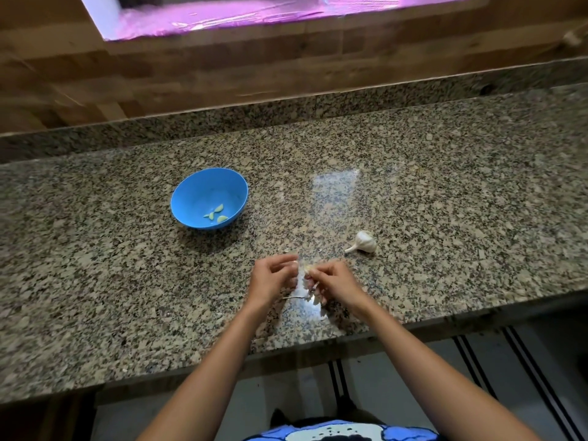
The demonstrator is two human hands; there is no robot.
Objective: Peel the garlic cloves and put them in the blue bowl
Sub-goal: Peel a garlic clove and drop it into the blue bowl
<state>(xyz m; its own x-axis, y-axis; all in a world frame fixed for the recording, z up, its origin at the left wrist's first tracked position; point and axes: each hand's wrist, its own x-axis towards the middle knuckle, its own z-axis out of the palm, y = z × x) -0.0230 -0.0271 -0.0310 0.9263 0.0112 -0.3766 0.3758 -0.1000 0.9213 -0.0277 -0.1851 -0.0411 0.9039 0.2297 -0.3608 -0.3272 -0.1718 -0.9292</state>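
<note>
A blue bowl [191, 194] stands on the granite counter, left of centre, with three peeled garlic cloves [217, 214] in its bottom. A whole garlic bulb [363, 242] lies to the right, apart from my hands. Both hands meet just above the counter near its front edge. My right hand [334, 283] pinches a small garlic clove [309, 268] at its fingertips. My left hand [273, 278] has curled fingers pinching a thin piece of papery skin next to the clove. Loose white skin pieces [313, 299] lie under and between the hands.
The speckled granite counter [445, 192] runs across the view, with a raised granite lip and a wooden wall [222, 68] behind it. Its front edge runs just below my wrists, with the floor beneath.
</note>
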